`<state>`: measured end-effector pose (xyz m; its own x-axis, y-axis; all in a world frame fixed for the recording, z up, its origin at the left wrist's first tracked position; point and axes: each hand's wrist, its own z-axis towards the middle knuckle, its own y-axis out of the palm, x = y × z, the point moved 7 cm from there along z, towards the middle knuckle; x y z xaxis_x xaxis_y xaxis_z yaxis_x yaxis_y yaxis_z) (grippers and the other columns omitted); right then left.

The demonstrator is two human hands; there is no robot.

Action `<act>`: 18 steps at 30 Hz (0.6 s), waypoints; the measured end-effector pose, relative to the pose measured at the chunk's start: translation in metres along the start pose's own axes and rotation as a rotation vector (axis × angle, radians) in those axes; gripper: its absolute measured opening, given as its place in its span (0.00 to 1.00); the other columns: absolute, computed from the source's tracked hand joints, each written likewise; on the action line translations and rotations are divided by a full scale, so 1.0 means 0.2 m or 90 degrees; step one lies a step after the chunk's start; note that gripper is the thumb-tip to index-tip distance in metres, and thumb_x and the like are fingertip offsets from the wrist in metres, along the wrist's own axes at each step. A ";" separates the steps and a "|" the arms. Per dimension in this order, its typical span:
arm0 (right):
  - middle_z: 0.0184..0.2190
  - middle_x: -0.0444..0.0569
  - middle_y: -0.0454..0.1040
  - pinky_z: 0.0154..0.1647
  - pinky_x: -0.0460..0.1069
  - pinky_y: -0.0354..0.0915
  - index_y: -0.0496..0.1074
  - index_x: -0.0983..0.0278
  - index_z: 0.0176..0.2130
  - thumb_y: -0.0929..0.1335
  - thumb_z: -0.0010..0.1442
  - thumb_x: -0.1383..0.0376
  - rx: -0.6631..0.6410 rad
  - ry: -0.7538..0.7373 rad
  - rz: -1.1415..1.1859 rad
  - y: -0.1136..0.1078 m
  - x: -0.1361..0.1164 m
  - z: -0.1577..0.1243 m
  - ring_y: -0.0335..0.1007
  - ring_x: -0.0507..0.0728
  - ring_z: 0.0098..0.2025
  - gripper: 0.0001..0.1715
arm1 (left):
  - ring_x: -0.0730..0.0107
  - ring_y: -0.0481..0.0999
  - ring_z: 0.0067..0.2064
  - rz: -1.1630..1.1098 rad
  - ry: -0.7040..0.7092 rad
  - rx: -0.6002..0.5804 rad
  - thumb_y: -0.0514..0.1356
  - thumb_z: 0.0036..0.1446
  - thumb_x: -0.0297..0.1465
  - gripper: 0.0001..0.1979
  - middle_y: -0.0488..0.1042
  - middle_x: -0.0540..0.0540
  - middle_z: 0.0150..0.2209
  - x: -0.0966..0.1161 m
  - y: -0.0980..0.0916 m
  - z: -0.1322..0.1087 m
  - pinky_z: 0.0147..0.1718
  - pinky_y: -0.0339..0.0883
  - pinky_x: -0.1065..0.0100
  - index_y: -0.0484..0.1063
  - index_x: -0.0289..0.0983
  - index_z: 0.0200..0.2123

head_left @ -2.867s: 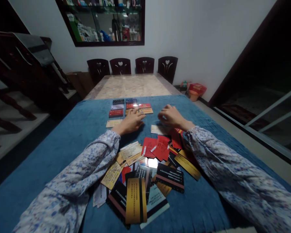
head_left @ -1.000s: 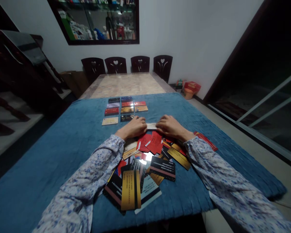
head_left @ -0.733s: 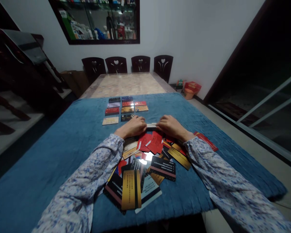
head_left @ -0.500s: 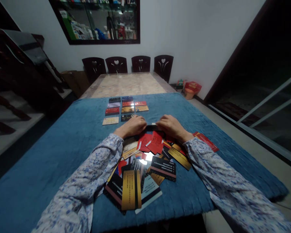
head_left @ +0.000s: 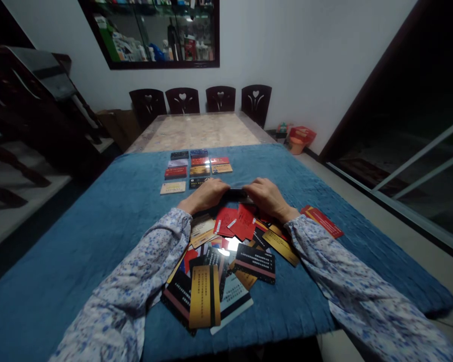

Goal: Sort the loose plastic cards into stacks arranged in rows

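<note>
My left hand (head_left: 207,194) and right hand (head_left: 266,196) hide both ends of the dark card (head_left: 237,193); the far cabinet (head_left: 164,65) is cut off above.

Dark card (head_left: 237,193) — held crosswise, ends covered, just beyond overlapping red cards (head_left: 244,222)

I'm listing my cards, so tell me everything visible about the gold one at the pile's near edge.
The gold card looks like plastic, with a dark stripe just inside its right long edge and dark print too small to read. It lies uncovered, lengthwise toward the camera, overlapping a black card and a pale blue card.
</note>
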<state>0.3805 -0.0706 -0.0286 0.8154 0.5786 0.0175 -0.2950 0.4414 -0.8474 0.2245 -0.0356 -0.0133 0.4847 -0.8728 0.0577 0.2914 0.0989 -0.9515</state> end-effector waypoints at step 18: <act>0.37 0.55 0.80 0.40 0.52 0.56 0.74 0.64 0.56 0.62 0.68 0.68 -0.040 0.093 -0.054 0.06 -0.01 0.01 0.67 0.61 0.39 0.20 | 0.59 0.78 0.43 0.064 -0.069 0.022 0.50 0.67 0.24 0.16 0.81 0.39 0.42 -0.04 0.07 -0.02 0.46 0.67 0.59 0.72 0.35 0.52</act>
<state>0.3737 -0.0656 -0.0370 0.9010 0.4335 0.0171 -0.1938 0.4374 -0.8781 0.2216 -0.0292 -0.0276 0.5978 -0.8016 -0.0028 0.2652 0.2011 -0.9430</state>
